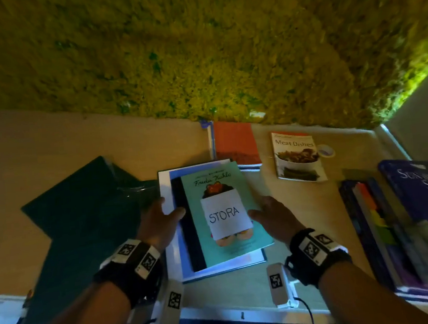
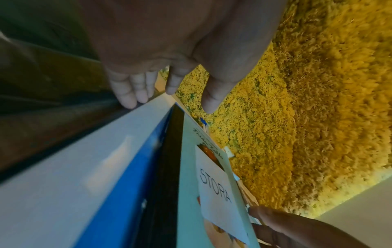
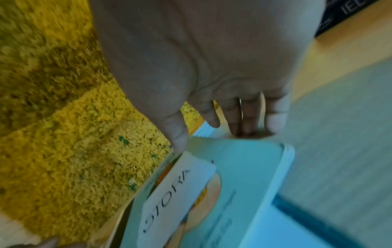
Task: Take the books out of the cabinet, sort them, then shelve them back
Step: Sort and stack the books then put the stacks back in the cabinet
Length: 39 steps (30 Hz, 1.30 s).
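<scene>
Both hands, the left hand (image 1: 161,219) and right hand (image 1: 273,215), flank a teal book (image 1: 225,213) topping a stack on the floor, fingers loosely spread, touching its edges; a careless lift could slide it off.

Place: a room in a home, most likely a living or reading area, is suggested.
Floor covering: a shaggy yellow-green rug (image 1: 196,46) is spread beyond a pale wooden surface (image 1: 36,142).
Reading matter: books are laid out flat, among them a cookbook titled "Meat Dishes" (image 1: 297,156), an orange book (image 1: 234,141) and a children's picture book (image 1: 220,213) bearing a paper label (image 1: 224,214) marked "STORA".
Other signs: a dark green mat (image 1: 81,206) is seen at the left.
</scene>
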Available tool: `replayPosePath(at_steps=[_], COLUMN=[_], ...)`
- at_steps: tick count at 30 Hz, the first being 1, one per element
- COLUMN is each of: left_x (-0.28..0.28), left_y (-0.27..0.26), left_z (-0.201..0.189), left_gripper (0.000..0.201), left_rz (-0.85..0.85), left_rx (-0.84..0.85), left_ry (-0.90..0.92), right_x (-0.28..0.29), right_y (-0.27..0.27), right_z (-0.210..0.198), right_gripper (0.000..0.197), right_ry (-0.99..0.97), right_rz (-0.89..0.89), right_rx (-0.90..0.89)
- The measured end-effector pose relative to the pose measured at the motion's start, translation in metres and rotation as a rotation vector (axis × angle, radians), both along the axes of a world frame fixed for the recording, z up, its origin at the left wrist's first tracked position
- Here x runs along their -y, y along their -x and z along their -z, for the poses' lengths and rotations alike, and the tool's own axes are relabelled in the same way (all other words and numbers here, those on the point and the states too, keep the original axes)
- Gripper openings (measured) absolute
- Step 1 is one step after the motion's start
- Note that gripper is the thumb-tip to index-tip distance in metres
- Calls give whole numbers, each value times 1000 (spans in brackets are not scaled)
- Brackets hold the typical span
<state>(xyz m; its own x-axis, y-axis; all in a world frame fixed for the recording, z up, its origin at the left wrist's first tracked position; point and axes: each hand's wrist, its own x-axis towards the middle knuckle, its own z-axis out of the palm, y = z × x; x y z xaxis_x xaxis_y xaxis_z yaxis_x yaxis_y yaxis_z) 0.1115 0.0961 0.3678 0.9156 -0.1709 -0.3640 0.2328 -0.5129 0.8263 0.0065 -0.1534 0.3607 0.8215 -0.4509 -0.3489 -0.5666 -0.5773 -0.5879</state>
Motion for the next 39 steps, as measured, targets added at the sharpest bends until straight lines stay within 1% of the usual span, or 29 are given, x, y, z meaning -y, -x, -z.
replayPosePath(at_steps=[2,3,5,6,7,8,9,11,12,14,16,17,18,19,21,22,23,24,25,27,28,29,30,31,32,34,35,37,39], left_x=[1,3,5,4,3,4,5,8,10,13,16,16,18,18,22,22,21,18,10,-17,-35,-57,-80,-102,-123,-157,-169,-187,-198], left_y=[1,1,3,3,3,5,7,10,12,19,28,32,35,35,37,37,37,36,31,19,11,2,-7,-14,-20,-24,-26,-28,-31], left_z=[2,5,4,4,4,4,4,6,8,13,17,18,18,21,18,18,16,12,9,1,-2,-4,-4,-4,-4,-7,-6,-5,-1], left_gripper=[57,58,66,62,46,25,14,18,20,24,54,64,66,62,53,51,48,45,42,33,30,31,41,58,70,81,85,94,97], left_rz=[-33,-42,-45,-35,-33,-18,-2,8,-7,-43,-60,-50,-31,-16,-7,6,18,26,18,1,-14,-36,-68,-108,-151,-196,-203,-210,-211], left_rx=[4,2,-25,-40,-52,-64,-67,-67,-61,-69,-93,-78,-51,-33,-3,8,29,53,58,57,81,92,87,55,12,-25,-42,-84,-113], left_ry=[21,12,-13,-23,-5,26,64,128,145,170,190,178,173,171,171,155,125,95,75,73,31,-70,-208,-378,-509,-657,-684,-676,-627], right_x=[0,-1,-4,-6,-6,-6,-4,2,4,14,25,30,35,43,58,63,65,63,58,34,19,2,-17,-35,-54,-93,-110,-141,-164], right_y=[-11,-15,-20,-20,-21,-19,-16,-6,1,19,37,42,44,44,38,35,32,28,25,16,11,5,-3,-12,-21,-41,-50,-69,-83], right_z=[15,19,22,22,23,22,21,16,11,6,3,3,6,11,20,21,20,18,12,-5,-11,-15,-18,-20,-22,-24,-24,-15,-5], right_gripper=[64,62,59,56,52,47,39,22,15,17,22,23,23,22,16,12,15,24,28,24,21,18,18,19,22,29,33,42,63], right_ry=[-25,-54,-90,-112,-134,-148,-152,-204,-292,-491,-590,-587,-525,-384,-5,118,167,163,143,89,58,31,13,-3,-23,-42,-25,-19,-119], right_rz=[54,70,66,70,77,83,87,130,176,272,285,271,260,224,100,63,41,23,-5,-104,-172,-232,-283,-334,-388,-489,-535,-594,-565], right_rx=[-22,-38,-68,-77,-60,-53,-37,16,59,118,133,137,132,100,8,-4,18,57,99,176,196,200,197,193,184,116,54,-60,-132])
